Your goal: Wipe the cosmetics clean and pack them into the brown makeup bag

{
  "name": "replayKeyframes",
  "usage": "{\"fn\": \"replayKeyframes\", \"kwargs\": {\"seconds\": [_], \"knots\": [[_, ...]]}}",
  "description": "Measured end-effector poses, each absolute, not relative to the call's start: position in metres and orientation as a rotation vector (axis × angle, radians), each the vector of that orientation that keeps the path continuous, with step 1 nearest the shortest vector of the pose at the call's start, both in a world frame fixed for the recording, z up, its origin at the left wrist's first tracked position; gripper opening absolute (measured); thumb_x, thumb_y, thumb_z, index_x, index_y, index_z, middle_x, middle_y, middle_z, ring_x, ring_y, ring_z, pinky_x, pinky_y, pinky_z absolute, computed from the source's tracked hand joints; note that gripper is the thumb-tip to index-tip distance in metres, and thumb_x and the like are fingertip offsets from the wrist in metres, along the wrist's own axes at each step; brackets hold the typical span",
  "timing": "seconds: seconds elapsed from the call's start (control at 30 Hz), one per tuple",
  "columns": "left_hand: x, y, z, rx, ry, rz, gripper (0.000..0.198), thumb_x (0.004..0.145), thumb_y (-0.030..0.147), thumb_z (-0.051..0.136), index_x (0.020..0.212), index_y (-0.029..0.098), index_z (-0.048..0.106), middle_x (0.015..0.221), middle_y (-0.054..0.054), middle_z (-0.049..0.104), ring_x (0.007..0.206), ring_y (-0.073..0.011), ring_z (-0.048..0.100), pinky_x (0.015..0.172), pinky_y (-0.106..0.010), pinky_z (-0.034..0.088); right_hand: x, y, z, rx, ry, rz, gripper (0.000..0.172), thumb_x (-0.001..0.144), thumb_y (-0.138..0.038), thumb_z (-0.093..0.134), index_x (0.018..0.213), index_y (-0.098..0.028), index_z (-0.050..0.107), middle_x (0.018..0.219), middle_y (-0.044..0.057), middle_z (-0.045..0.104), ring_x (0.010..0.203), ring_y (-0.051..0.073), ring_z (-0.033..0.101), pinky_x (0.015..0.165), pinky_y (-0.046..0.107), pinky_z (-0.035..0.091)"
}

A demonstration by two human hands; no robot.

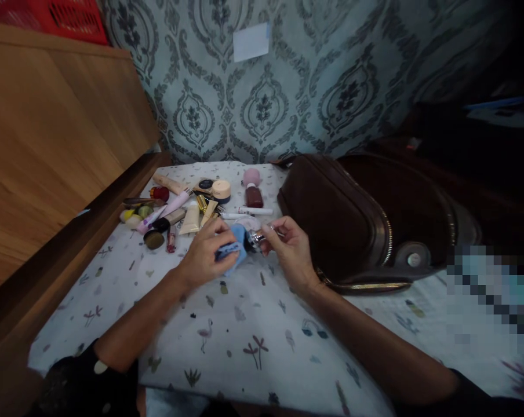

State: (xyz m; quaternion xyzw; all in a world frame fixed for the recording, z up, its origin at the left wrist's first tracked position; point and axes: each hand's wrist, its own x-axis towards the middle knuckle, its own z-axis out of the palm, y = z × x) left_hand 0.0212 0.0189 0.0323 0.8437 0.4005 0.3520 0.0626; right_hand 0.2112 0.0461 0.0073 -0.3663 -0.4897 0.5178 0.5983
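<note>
My left hand [210, 249] is closed round a bunched blue cloth [239, 255], which has a darker blue patch. Between the thumb and fingers of my right hand [290, 252] is a small shiny silver item with a dark end [257, 236]. Its dark end meets the cloth's right edge; my fingers cover the rest, so its kind is unclear. Just beyond my hands lie two white pens [255, 211], a beige tube [190, 221] and a round jar with a cream lid [221, 190]. A dark red bottle [254, 197] stands behind them.
Several more cosmetics, including a round dark compact [153, 239] and a small red tube [171, 239], crowd the left of the patterned sheet [227, 347]. A large brown leather bag [331, 214] sits at right. Wooden furniture [62, 104] borders the left; a papered wall [266, 104] rises behind.
</note>
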Motion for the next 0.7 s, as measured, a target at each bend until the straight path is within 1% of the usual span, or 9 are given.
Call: {"fn": "replayKeyframes", "kwargs": {"seconds": [0.07, 0.1, 0.13, 0.17, 0.27, 0.43, 0.5, 0.6, 0.7], "knots": [[0.033, 0.015, 0.03, 2.594, 1.142, 1.077, 0.003, 0.088, 0.021, 0.057, 0.09, 0.02, 0.059, 0.11, -0.01, 0.055, 0.106, -0.0246, 0.055, 0.092, -0.039, 0.049, 0.21, 0.043, 0.008, -0.855, -1.156, 1.226, 0.045, 0.069, -0.053, 0.082, 0.074, -0.022, 0.05, 0.06, -0.006, 0.059, 0.045, 0.01, 0.056, 0.042, 0.023, 0.047], [0.037, 0.014, 0.027, 2.604, 1.122, 1.042, 0.007, 0.086, 0.018, 0.058, 0.093, 0.02, 0.058, 0.118, -0.012, 0.053, 0.113, -0.0255, 0.054, 0.095, -0.039, 0.049, 0.209, 0.041, 0.008, -0.862, -1.152, 1.237, 0.046, 0.068, -0.054, 0.083, 0.073, -0.022, 0.05, 0.059, -0.006, 0.059, 0.045, 0.011, 0.056, 0.042, 0.023, 0.048], [0.039, 0.014, 0.023, 2.602, 1.12, 0.994, 0.011, 0.085, 0.015, 0.058, 0.094, 0.02, 0.057, 0.122, -0.012, 0.051, 0.115, -0.0257, 0.053, 0.095, -0.039, 0.049, 0.208, 0.04, 0.008, -0.874, -1.134, 1.25, 0.047, 0.067, -0.054, 0.083, 0.072, -0.022, 0.05, 0.058, -0.006, 0.059, 0.044, 0.011, 0.057, 0.041, 0.023, 0.048], [0.04, 0.015, 0.019, 2.591, 1.132, 0.943, 0.014, 0.084, 0.013, 0.058, 0.095, 0.02, 0.056, 0.122, -0.012, 0.051, 0.112, -0.0253, 0.055, 0.092, -0.037, 0.05, 0.208, 0.04, 0.008, -0.886, -1.103, 1.262, 0.048, 0.065, -0.055, 0.084, 0.071, -0.022, 0.049, 0.058, -0.006, 0.059, 0.044, 0.011, 0.057, 0.041, 0.023, 0.048], [0.032, 0.019, 0.011, 2.532, 1.163, 0.837, 0.015, 0.083, 0.012, 0.059, 0.093, 0.021, 0.051, 0.109, -0.009, 0.053, 0.096, -0.0221, 0.057, 0.08, -0.033, 0.051, 0.207, 0.041, 0.008, -0.905, -1.016, 1.298, 0.051, 0.061, -0.056, 0.086, 0.07, -0.021, 0.05, 0.059, -0.005, 0.062, 0.045, 0.011, 0.058, 0.04, 0.022, 0.048], [0.016, 0.027, 0.01, 2.405, 1.112, 0.836, 0.015, 0.083, 0.016, 0.059, 0.088, 0.022, 0.046, 0.091, -0.002, 0.051, 0.079, -0.0174, 0.051, 0.072, -0.028, 0.043, 0.209, 0.045, 0.011, -0.909, -0.924, 1.288, 0.05, 0.06, -0.054, 0.087, 0.068, -0.02, 0.051, 0.057, -0.005, 0.06, 0.044, 0.009, 0.056, 0.039, 0.02, 0.046], [0.011, 0.028, 0.011, 2.296, 1.12, 0.873, 0.016, 0.084, 0.019, 0.06, 0.086, 0.022, 0.044, 0.083, 0.001, 0.048, 0.075, -0.0158, 0.047, 0.069, -0.027, 0.04, 0.211, 0.047, 0.014, -0.899, -0.862, 1.281, 0.051, 0.059, -0.053, 0.088, 0.067, -0.02, 0.049, 0.056, -0.007, 0.058, 0.043, 0.008, 0.055, 0.039, 0.019, 0.045], [0.006, 0.029, 0.013, 2.014, 1.159, 0.932, 0.024, 0.082, 0.027, 0.065, 0.081, 0.021, 0.042, 0.076, 0.004, 0.043, 0.07, -0.0132, 0.042, 0.065, -0.024, 0.037, 0.212, 0.048, 0.016, -0.855, -0.81, 1.299, 0.052, 0.058, -0.052, 0.088, 0.067, -0.02, 0.048, 0.055, -0.008, 0.057, 0.044, 0.007, 0.052, 0.041, 0.018, 0.043], [0.002, 0.029, 0.012, 1.76, 1.133, 0.985, 0.031, 0.079, 0.032, 0.07, 0.081, 0.022, 0.041, 0.076, 0.005, 0.041, 0.067, -0.0112, 0.041, 0.061, -0.021, 0.037, 0.211, 0.047, 0.018, -0.81, -0.831, 1.346, 0.046, 0.06, -0.051, 0.087, 0.073, -0.019, 0.056, 0.06, -0.007, 0.06, 0.048, 0.007, 0.053, 0.044, 0.019, 0.044]]}}
